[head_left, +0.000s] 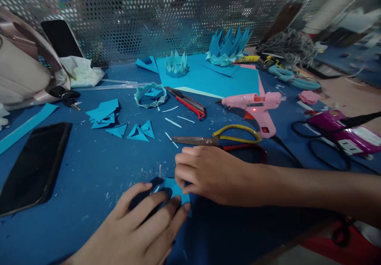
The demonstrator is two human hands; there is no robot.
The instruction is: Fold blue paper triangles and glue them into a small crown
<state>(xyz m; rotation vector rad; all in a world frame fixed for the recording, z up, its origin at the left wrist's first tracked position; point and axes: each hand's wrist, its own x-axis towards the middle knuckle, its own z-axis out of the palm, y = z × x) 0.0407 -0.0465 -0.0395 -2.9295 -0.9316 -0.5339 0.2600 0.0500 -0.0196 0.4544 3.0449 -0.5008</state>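
A small folded piece of blue paper lies on the blue tabletop near the front. My left hand is open, fingers spread, with some fingertips pressing on the paper's lower edge. From the right, my right hand comes in with curled fingers, closed on the paper's upper right side; its exact grip is partly hidden. Just beyond the right hand are scissors with one yellow and one red handle. Folded blue triangles and a stack of blue paper pieces lie farther left.
A pink glue gun with a lit red light rests behind the scissors. Nearby are a red utility knife, a pale paper ring, a spiky blue paper piece, phones, keys, a purple item and a black cord.
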